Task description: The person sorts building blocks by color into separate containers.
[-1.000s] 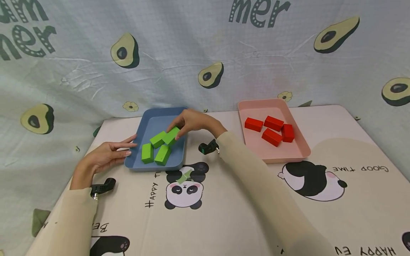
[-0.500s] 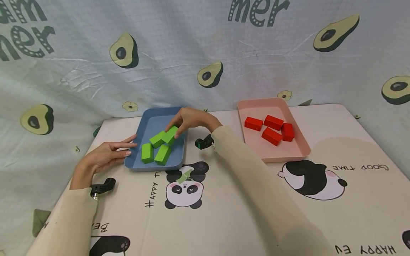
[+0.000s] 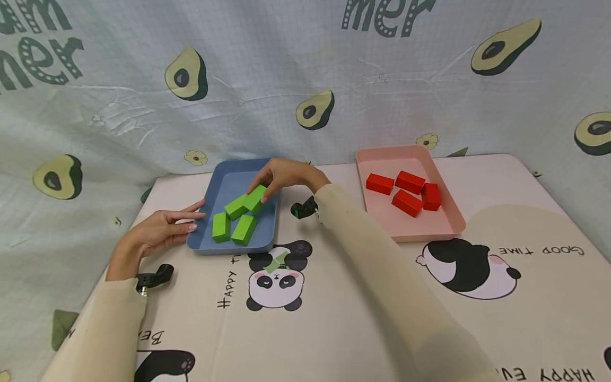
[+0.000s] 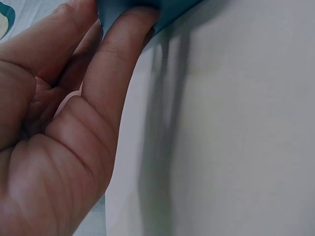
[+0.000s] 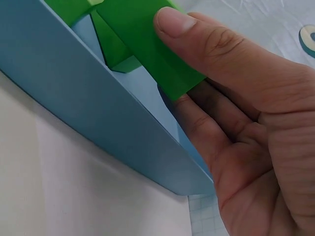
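Inside the blue tray (image 3: 238, 246), at its right side, my right hand (image 3: 285, 174) pinches a green block (image 3: 255, 198) between thumb and fingers. In the right wrist view the thumb lies on top of this held block (image 5: 147, 46), and the fingers are beneath it. The block is tilted and overlaps a neighbouring green block (image 3: 236, 207). Nearer in the tray lie two more, a left green block (image 3: 220, 227) and a right green block (image 3: 244, 229). My left hand (image 3: 159, 229) touches the tray's left rim with nearly straight fingers; its thumb meets the tray wall (image 4: 130, 7) in the left wrist view.
A pink tray (image 3: 406, 232) with several red blocks (image 3: 407, 202) stands to the right, beyond the right forearm. The table (image 3: 296, 345) wears a printed panda cover. Behind it hangs a cloth (image 3: 267, 63) with avocado prints.
The right hand and wrist have shifted slightly up and left in the head view, still pinching the green block. The left hand stays at the tray rim.
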`<act>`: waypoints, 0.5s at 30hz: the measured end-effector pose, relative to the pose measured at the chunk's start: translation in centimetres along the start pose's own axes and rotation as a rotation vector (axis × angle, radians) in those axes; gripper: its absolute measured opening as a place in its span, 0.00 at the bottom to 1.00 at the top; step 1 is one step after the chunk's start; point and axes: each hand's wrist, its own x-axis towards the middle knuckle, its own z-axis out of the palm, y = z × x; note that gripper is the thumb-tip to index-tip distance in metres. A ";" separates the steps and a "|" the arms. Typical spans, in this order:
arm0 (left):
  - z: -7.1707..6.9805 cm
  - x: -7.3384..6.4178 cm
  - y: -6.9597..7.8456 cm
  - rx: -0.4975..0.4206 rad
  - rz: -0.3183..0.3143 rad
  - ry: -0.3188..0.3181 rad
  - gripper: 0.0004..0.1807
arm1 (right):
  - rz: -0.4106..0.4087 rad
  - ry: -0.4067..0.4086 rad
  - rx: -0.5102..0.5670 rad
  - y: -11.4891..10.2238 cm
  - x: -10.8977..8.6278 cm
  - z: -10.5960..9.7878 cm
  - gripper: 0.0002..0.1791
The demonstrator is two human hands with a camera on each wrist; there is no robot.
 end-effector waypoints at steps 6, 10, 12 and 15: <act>-0.1 0.0 -0.1 0.010 0.004 0.002 0.22 | 0.005 -0.012 0.023 0.0 0.1 0.1 0.20; -0.1 0.0 -0.1 0.025 0.007 0.005 0.23 | 0.009 -0.021 0.025 0.1 0.2 0.1 0.21; -0.1 0.0 -0.1 0.032 0.006 0.007 0.23 | 0.010 -0.025 0.023 0.2 0.2 0.1 0.21; -0.1 0.0 -0.2 0.041 0.005 0.014 0.24 | 0.007 -0.033 0.021 0.2 0.3 0.1 0.21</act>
